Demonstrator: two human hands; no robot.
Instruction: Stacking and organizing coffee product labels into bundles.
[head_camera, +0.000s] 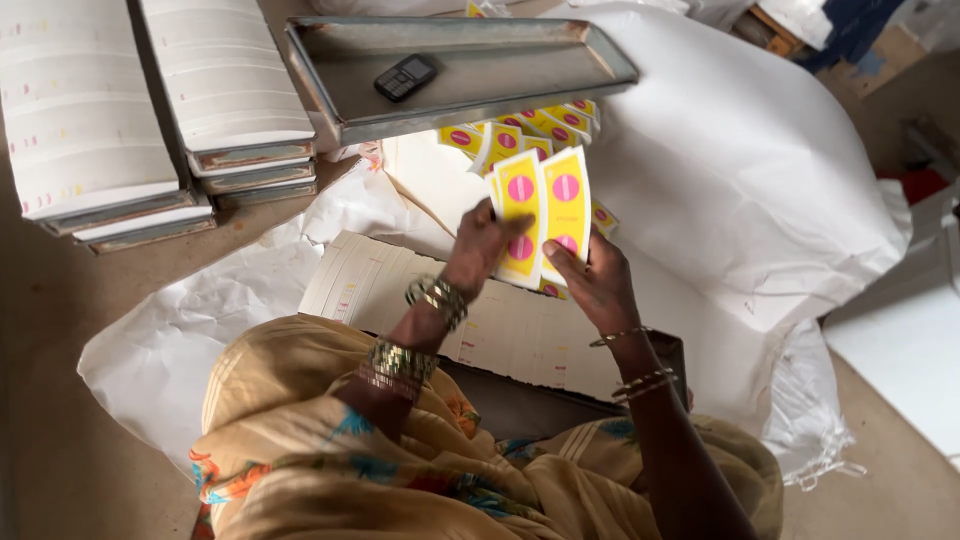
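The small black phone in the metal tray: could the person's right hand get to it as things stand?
Probably not at once. The phone lies uncovered in the open tray, but the right hand, like the left hand, is busy holding yellow cards, and the tray sits beyond them.

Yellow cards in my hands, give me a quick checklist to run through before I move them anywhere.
1. Left hand grips the yellow cards: ok.
2. Right hand supports their lower edge: ok.
3. Cards squared up: not ok, they are fanned apart.
4. Metal tray has bare space: ok, only a phone lies on it.
5. Loose cards under the tray tidy: not ok, scattered.
6. Card count in hand: cannot tell.
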